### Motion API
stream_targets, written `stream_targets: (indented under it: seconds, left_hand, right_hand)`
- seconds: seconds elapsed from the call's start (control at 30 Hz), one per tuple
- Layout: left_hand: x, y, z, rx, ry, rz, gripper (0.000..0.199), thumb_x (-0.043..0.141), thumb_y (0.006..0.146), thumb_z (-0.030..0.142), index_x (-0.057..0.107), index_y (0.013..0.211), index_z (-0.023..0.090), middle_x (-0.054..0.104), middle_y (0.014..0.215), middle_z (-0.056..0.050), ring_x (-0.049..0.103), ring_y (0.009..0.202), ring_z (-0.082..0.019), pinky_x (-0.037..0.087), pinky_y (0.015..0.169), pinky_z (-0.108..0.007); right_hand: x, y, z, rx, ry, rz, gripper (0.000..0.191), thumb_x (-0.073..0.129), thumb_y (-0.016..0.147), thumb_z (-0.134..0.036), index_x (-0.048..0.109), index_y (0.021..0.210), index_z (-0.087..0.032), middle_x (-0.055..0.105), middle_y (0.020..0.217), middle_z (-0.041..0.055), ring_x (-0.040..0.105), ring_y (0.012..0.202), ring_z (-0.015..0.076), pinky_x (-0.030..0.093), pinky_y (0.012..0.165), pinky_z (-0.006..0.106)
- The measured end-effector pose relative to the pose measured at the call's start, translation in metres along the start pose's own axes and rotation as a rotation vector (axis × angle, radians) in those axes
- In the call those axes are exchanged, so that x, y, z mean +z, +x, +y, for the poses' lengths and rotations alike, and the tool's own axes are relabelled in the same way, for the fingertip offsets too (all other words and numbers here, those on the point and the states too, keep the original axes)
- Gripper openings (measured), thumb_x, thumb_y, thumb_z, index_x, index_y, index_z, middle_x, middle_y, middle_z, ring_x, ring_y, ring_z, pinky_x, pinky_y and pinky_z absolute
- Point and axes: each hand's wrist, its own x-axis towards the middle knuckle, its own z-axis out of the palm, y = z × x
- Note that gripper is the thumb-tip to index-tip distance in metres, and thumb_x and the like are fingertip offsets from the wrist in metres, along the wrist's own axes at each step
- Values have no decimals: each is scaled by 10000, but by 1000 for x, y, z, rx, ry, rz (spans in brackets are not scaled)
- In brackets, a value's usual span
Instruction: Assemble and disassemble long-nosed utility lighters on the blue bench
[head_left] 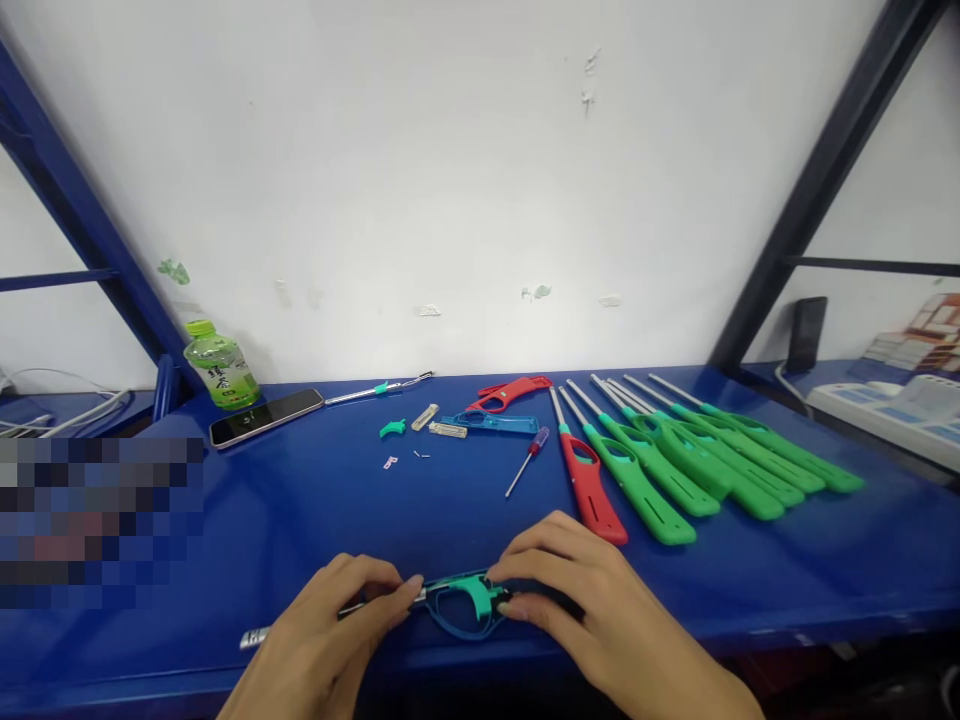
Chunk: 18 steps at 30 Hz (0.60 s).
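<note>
Near the front edge of the blue table, both hands are on a long-necked gas lighter whose blue handle shell lies open. A teal trigger sits in the shell's loop. My left hand is closed, thumb and fingers pinching the lighter where its metal tube meets the handle; the tube's tip sticks out to the left. My right hand pinches a small dark part beside the trigger. The right hand covers the rear of the shell.
Behind lie a screwdriver, red shell, blue shell, clear fuel tanks, loose teal trigger and metal tube. Several green lighters and a red lighter lie right; phone and bottle stand left.
</note>
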Motion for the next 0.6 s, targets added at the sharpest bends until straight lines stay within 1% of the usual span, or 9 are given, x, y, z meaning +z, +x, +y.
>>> stream_targets:
  seconds: [0.1,0.17,0.23,0.33,0.4,0.53,0.6]
  left_hand:
    - [-1,2,0,0,-7,-9,317,504,1097,192,794,1170,294,752,1013,-14,754,835,-121,594,733,-141]
    - [-1,2,-1,15,-4,-8,330,505,1089,177,783,1215,304,755,1019,-12,757,844,-120,595,750,-139]
    - [0,0,-3,40,13,14,355,504,1078,156,766,1263,307,757,1030,-15,758,849,-124,600,759,-149]
    - [3,-4,-5,69,65,43,323,531,1070,193,755,1281,291,753,1040,-26,756,853,-144,617,763,-183]
    - [5,-7,-3,53,103,34,309,547,1071,201,744,1294,284,749,1060,-35,755,888,-160,632,808,-217]
    - [7,-9,9,-34,132,21,321,538,1067,136,721,1300,259,738,1093,-52,740,975,-186,634,943,-304]
    - [9,-9,15,-52,129,34,291,547,1066,146,719,1281,243,732,1094,-61,732,985,-197,636,952,-329]
  right_hand:
    - [0,0,-1,13,-2,-6,163,739,1020,-169,798,1126,-279,775,1137,-17,684,1070,181,555,975,301]
    - [0,-1,-1,21,-1,-8,162,740,1020,-164,799,1117,-279,775,1133,-21,684,1070,175,553,970,289]
    - [0,-1,-1,22,0,-6,164,744,1016,-160,800,1112,-280,776,1128,-24,684,1068,171,549,968,279]
    - [1,0,0,9,-10,-9,159,741,1019,-166,799,1109,-284,775,1121,-25,684,1060,171,545,969,274]
    - [2,0,3,-13,-28,-17,156,728,1029,-175,795,1112,-289,772,1122,-24,686,1053,173,545,972,275]
    - [4,-2,12,-44,-62,-33,125,692,1062,-245,777,1129,-308,765,1138,-17,701,1059,176,548,970,270]
    - [6,-4,16,-41,-71,-38,120,675,1075,-284,770,1140,-320,759,1149,-15,705,1069,176,554,967,268]
